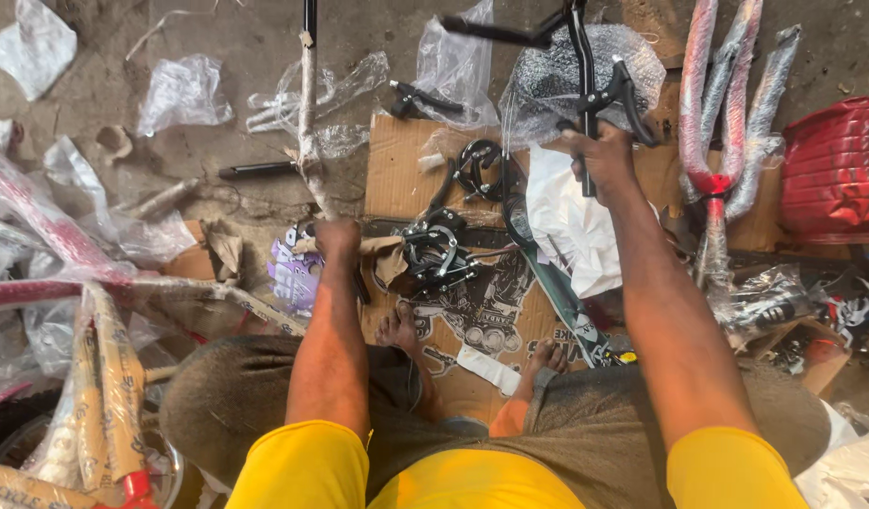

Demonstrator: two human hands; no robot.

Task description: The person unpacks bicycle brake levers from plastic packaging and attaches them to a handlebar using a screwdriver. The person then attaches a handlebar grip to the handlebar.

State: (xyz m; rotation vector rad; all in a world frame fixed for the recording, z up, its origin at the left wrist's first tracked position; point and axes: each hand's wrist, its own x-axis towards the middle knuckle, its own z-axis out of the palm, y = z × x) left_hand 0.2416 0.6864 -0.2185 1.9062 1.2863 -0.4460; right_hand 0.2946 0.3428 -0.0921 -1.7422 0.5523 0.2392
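Both hands are closed around a black handlebar (585,85) held over the cardboard sheet's (397,170) far edge: the right hand (604,160) grips its bare end, the left hand (338,238) its paper-wrapped end.

Flattened cardboard sheet (397,170) on concrete floor, printed panel nearer feet. Black brake calipers (439,250) heaped mid-cardboard. White crumpled paper (571,226) just right of them. Red-and-grey wrapped fork (731,104) at upper right, red tyre stack (838,170) beside it at frame edge. Clear plastic bags (182,92) scattered upper left. Paper-wrapped red frame tubes (104,386) at lower left. Purple printed scrap (293,273) left of cardboard.
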